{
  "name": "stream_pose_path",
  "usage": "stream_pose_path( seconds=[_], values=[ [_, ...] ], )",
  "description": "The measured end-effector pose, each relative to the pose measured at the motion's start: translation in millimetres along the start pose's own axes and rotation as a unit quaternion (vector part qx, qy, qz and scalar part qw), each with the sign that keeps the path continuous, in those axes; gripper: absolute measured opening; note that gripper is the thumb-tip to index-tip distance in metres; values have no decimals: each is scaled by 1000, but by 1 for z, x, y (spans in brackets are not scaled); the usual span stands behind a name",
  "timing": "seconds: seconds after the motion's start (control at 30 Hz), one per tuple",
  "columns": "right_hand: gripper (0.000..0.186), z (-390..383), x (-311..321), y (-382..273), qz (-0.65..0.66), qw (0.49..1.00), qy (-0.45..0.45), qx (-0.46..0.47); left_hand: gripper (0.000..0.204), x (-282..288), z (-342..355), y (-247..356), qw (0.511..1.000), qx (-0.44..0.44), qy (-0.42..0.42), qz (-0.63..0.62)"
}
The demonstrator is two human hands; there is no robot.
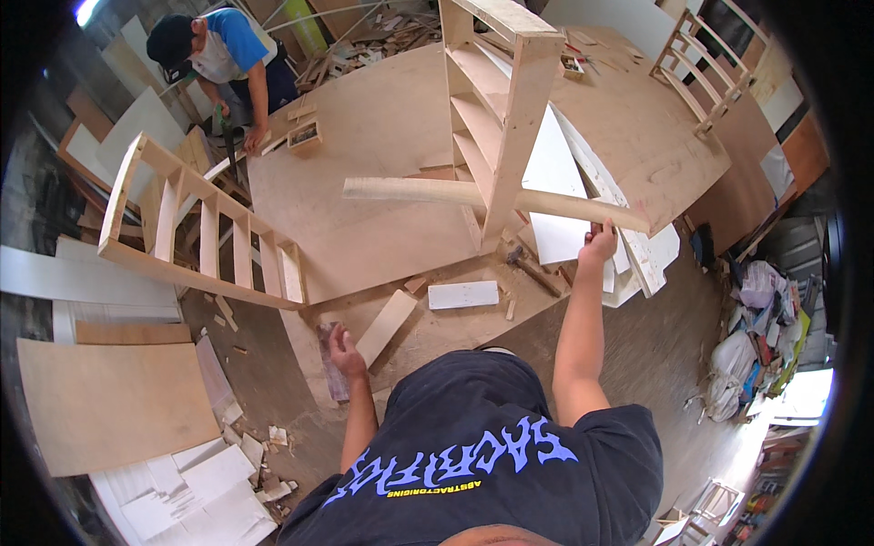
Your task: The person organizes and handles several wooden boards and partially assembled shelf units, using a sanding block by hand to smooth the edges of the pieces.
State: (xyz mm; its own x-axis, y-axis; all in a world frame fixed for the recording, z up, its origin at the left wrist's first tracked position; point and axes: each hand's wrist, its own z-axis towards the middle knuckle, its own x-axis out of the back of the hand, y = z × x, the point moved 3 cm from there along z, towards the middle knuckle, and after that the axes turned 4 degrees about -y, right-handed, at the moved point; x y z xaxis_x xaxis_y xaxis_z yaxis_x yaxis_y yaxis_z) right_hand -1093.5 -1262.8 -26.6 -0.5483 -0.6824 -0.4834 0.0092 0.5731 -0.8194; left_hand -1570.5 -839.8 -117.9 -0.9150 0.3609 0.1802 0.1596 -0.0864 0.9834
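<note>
My right hand [598, 244] is closed on the edge of a long, slightly curved wooden board [419, 189], close to its right end. This board crosses a tall wooden frame with shelf-like crosspieces [501, 127], which rises above the worktable [364, 246]. At the front left, my left hand [346, 352] has its fingers parted and loosely bent. Beside those fingers is a dark, weathered wood block [333, 387]; whether they touch it is unclear. A pale board [386, 328] lies just right of that hand. A hammer [533, 271] rests near the table's front edge.
A ladder-like wooden frame [209, 238] leans at the table's left, and another [715, 68] stands far right. White panels [551, 196] lie behind the board. At the far left a co-worker [241, 55] holds a green-handled tool [226, 127]. Offcuts [273, 446] litter the floor.
</note>
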Motion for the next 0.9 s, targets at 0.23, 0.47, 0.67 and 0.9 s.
stream_pose_path(
  seconds=[0.23, 0.47, 0.67, 0.9],
  values=[
    [29, 11, 56, -15, 32, 999, 20, -24, 30, -94, -13, 68, 980, 55, -153, -113],
    [31, 41, 86, -45, 40, 997, 69, 6, 30, -169, -40, 95, 956, 51, -224, -181],
    [27, 68, 118, -80, 31, 995, 86, 39, 28, -205, -88, 94, 955, 82, -223, -180],
    [27, 87, 174, -131, 40, 988, 141, 50, 26, -218, -146, 94, 954, 108, -237, -145]
  ],
)
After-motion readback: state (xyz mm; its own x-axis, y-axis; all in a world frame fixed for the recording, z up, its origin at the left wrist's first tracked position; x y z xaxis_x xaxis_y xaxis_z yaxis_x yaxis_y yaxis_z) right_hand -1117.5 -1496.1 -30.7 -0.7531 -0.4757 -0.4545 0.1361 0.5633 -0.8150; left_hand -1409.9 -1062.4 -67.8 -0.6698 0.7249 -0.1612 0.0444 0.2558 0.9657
